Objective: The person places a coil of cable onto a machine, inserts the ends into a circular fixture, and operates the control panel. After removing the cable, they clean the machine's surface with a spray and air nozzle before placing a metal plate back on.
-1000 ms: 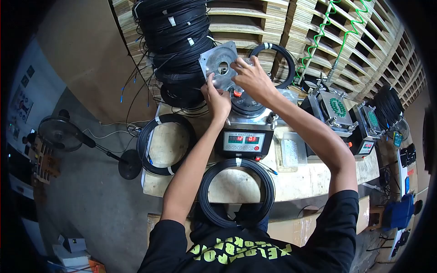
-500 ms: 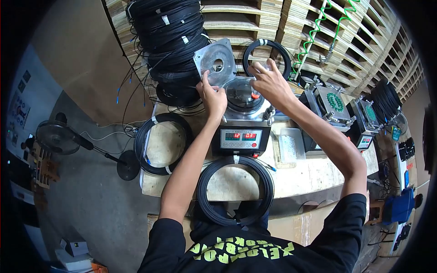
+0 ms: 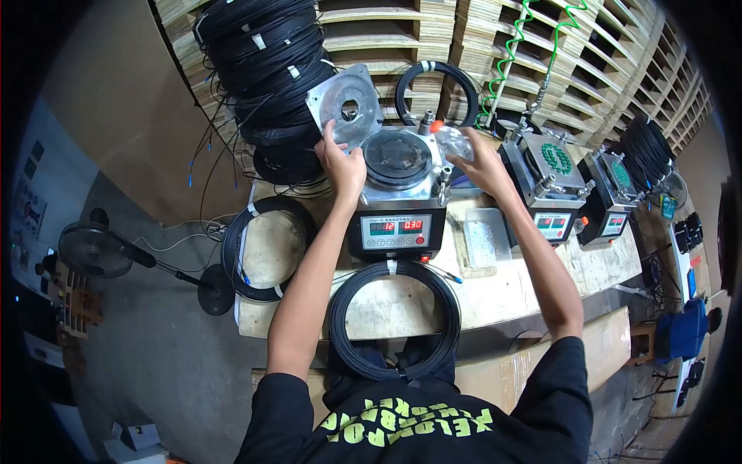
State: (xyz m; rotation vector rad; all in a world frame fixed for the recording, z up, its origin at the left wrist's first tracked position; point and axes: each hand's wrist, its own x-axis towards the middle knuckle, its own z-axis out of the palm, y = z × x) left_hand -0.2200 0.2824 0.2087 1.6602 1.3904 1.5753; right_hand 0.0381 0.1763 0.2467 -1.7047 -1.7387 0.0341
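My left hand (image 3: 342,164) is closed on the lower edge of a square metal plate (image 3: 323,99) with a round hole, tilted up behind the polishing machine (image 3: 357,233). The machine's round dark disc (image 3: 396,155) is uncovered, and its display is lit. Just right of the disc, my right hand (image 3: 483,164) grips a clear plastic bottle (image 3: 454,144) with an orange-red tip, slightly blurred. Its tip points up and to the left, near a metal post.
A black cable coil (image 3: 340,309) lies at the bench's front edge, another coil (image 3: 232,247) to the left. Stacked coils (image 3: 263,69) rise at the back left. Two similar machines (image 3: 541,166) and a clear tray (image 3: 485,240) stand right. A fan (image 3: 93,241) is on the floor.
My right hand has moved the bottle away from above the disc to its right side, leaving the disc in full view. The left hand stays at the plate. The view has shifted slightly.
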